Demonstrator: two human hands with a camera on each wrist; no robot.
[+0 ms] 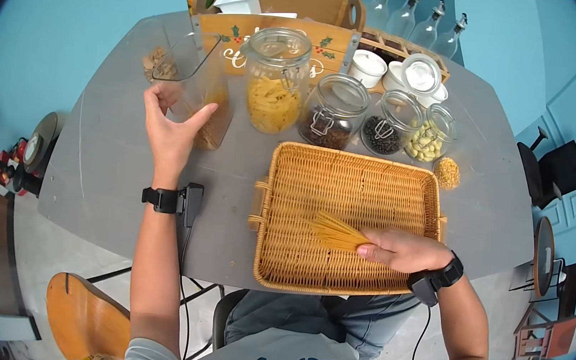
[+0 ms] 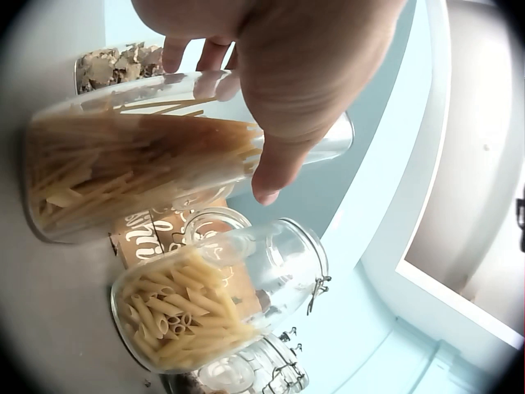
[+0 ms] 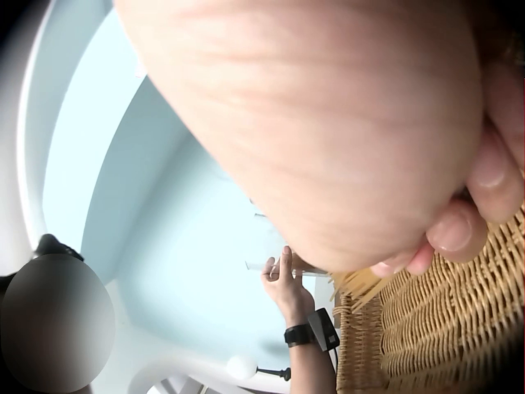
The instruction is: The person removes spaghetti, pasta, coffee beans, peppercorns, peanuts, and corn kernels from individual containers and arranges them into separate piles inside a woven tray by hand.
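Nearest the person, the right hand [image 1: 401, 250] lies inside the wicker basket [image 1: 292, 267], fingers curled round one end of a bundle of spaghetti [image 1: 335, 232] that fans out to the left over the basket floor. The head view hides the fingertips under the knuckles. The right wrist view is mostly filled by the hand itself, with only a few curled fingertips [image 3: 455, 234] and a patch of weave at the lower right, so the strands in the grip are hard to make out there.

To the left and farther off, the left hand [image 1: 172, 130] is raised at a tall clear jar [image 1: 201, 94] part-filled with spaghetti. Its thumb and fingers curve around the glass near the open rim. In the left wrist view the thumb lies against the near wall and the fingertips reach over the far edge, though the palm hides where they touch.

Just right of that jar stands a clip-top jar of penne [image 1: 276, 81]. Farther right come a jar of dark contents [image 1: 332, 113], a jar of black grains [image 1: 388, 127] and a jar of pale pieces [image 1: 429, 134], with a small yellow heap [image 1: 447, 172] on the grey table [image 1: 109, 172].

At the far edge, a wooden crate [image 1: 284, 35] with lettering is partly masked by the jars. White lidded pots [image 1: 395, 71] and glass bottles [image 1: 416, 16] sit behind, the bottles cut off at the top of the frame.
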